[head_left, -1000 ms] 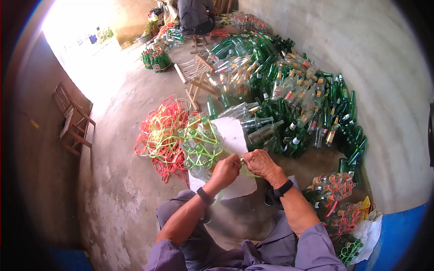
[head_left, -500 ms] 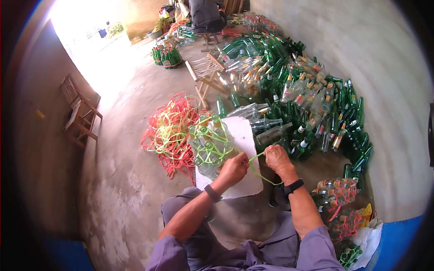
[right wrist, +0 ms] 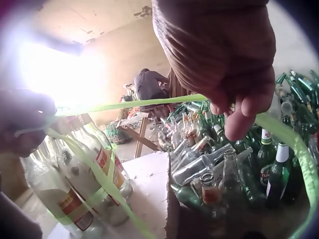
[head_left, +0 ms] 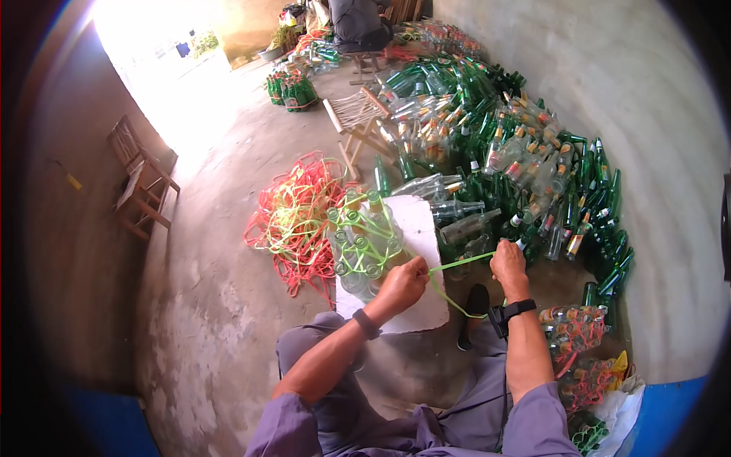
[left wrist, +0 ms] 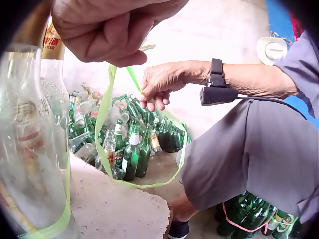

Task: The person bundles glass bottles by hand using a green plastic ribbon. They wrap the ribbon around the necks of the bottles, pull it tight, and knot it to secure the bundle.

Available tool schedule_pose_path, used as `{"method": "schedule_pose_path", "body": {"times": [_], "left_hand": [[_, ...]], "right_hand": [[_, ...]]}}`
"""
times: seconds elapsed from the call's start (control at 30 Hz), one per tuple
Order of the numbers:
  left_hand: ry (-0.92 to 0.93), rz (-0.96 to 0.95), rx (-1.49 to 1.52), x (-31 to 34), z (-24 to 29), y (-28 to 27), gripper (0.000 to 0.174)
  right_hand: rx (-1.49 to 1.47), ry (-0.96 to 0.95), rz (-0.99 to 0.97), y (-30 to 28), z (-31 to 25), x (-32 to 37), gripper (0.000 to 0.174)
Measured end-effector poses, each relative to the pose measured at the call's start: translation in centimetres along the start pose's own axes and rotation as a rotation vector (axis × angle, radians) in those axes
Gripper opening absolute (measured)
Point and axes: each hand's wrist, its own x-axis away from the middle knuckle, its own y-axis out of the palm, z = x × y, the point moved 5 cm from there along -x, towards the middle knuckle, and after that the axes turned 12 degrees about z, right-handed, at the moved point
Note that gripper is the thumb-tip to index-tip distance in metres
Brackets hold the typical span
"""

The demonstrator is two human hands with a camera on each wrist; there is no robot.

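Clear glass bottles stand bundled on a white board, with light-green plastic strap laced round their necks. Just right of the bundle, my left hand grips the green strap in curled fingers. Farther right, my right hand pinches the same strap. Between the hands one stretch runs straight, while a slack loop hangs below in the left wrist view. In the right wrist view, strap also crosses in front of the labelled bottles.
A tangle of red and green strap lies left of the board. Green and clear bottles pile along the right wall. Strapped bundles sit near my right knee. Beyond are a folding stool, a wooden chair and a seated person.
My hands were together at the strap. The right hand has moved away to the right, drawing a length of strap out between them; the left still grips beside the bundle.
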Motion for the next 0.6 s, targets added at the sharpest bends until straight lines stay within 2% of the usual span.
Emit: {"method": "schedule_pose_path", "body": {"times": [0.07, 0.17, 0.23, 0.37, 0.5, 0.6], "left_hand": [[-0.036, -0.008, 0.016, 0.0, 0.0, 0.0, 0.012], [-0.053, -0.023, 0.034, 0.1, -0.2, 0.0, 0.012], [-0.058, -0.026, 0.063, 0.3, -0.2, 0.0, 0.012], [-0.029, -0.014, 0.031, 0.3, 0.0, 0.2, 0.011], [-0.006, -0.008, 0.052, 0.2, 0.3, 0.5, 0.012], [-0.005, -0.013, 0.049, 0.2, 0.3, 0.6, 0.012]], "right_hand": [[-0.011, 0.027, 0.030, -0.3, 0.5, -0.2, 0.013], [0.055, 0.226, -0.048, -2.6, 1.9, -0.7, 0.016], [0.089, 0.200, 0.104, -2.8, 3.7, -0.6, 0.015], [0.098, 0.265, -0.037, -3.3, 4.3, 0.0, 0.016], [0.191, 0.174, -0.045, -1.1, 4.4, 0.1, 0.019], [0.183, 0.068, -0.145, -2.4, 0.6, 0.6, 0.028]]}}
